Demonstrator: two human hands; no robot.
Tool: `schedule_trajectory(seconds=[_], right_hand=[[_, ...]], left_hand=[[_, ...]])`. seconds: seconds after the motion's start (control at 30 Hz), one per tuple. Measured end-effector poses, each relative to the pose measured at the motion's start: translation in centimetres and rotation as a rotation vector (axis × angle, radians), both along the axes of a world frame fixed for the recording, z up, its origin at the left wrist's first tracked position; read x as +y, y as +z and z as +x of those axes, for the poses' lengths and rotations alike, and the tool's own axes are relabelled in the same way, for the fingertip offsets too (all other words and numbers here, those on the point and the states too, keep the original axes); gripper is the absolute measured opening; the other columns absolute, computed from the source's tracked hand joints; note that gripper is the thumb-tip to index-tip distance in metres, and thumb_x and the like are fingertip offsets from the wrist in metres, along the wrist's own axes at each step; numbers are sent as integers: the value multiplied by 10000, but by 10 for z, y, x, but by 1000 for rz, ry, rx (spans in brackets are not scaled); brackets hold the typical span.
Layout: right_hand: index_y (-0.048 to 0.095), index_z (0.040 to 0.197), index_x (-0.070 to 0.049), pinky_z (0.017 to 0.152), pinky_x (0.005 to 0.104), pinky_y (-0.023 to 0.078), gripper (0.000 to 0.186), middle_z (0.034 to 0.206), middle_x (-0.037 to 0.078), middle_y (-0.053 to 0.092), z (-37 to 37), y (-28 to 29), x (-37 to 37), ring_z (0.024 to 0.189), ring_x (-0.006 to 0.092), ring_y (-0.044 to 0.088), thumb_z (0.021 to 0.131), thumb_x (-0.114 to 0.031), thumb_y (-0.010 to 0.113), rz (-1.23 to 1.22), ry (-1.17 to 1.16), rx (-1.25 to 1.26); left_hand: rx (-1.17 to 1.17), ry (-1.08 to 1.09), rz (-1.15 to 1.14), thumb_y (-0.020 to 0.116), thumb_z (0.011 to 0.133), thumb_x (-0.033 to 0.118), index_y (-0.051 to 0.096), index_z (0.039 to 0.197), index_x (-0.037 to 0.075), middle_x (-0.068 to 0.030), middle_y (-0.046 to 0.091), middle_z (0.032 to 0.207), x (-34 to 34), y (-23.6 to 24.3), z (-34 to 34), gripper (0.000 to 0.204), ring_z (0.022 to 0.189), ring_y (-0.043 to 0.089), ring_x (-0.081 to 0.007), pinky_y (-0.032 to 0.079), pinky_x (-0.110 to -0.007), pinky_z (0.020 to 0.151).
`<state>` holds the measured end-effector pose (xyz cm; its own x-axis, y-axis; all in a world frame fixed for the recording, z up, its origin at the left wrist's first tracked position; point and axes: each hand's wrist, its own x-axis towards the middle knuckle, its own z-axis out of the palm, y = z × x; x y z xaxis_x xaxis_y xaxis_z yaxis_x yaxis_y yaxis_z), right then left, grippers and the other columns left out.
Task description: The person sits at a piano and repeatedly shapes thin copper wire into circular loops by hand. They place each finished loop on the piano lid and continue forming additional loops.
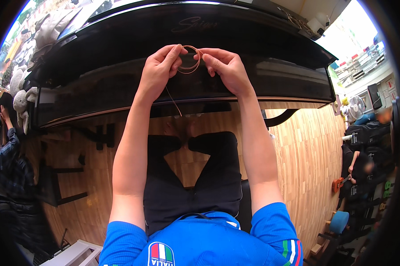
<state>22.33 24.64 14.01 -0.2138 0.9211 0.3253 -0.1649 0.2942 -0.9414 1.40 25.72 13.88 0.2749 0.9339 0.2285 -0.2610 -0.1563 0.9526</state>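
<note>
Both hands are raised in front of a black upright piano (120, 84), holding a small coil of thin copper-coloured wire (189, 71) between them. My left hand (161, 66) pinches the coil's left side between thumb and fingers. On the opposite side, the thumb and index finger of my right hand (226, 68) close on the loops, with its other fingers curled. A loose end of the wire (173, 101) hangs below my left hand, pointing down toward my knees. The exact spots where the fingertips press on the strands are partly hidden.
A grey plush toy (20, 97) hangs by the piano's left end. At far left sits a person in a dark checked sleeve (7, 146). On the right, people in black sit near a small ukulele-like instrument (337, 185), a blue round stool (339, 221) and a white fan (356, 105).
</note>
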Motion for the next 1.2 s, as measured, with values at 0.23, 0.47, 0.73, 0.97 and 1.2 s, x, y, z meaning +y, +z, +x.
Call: schedule_trajectory(seconds=[0.23,0.47,0.73,0.97,1.2], right_hand=[[763,1061,-26,623,188,510,192,797,33,696,-3,-2,1,660,65,606,921,-155,741,-44,-162,-48],[716,1149,14,852,276,589,290,956,117,748,-12,-5,1,881,156,722,914,-155,744,47,-141,-10],[716,1143,35,895,294,580,251,1009,131,753,-10,-7,-1,933,184,724,907,-2,639,93,-150,-159],[735,1096,40,862,310,594,229,961,139,755,-4,-4,0,905,192,728,901,-14,626,52,-20,-33],[731,1108,37,897,309,577,256,947,146,757,-2,3,-7,896,187,735,887,-86,688,9,-18,-87]], left_hand=[[-25,8,10,552,1052,261,680,1094,24,71,407,682,-2,0,0,272,578,327,-9,262,-185,498],[16,41,31,554,1051,264,685,1085,26,71,414,679,-3,1,2,274,585,335,-11,264,-185,504],[173,0,91,559,1048,250,691,1090,27,61,476,678,-6,4,4,263,594,368,-15,280,-188,515],[123,23,71,567,1044,235,709,1087,46,45,546,698,-4,2,6,241,608,424,-17,304,-184,522],[86,30,87,569,1042,232,704,1095,43,34,561,694,-2,0,6,238,603,426,-16,303,-183,516]])
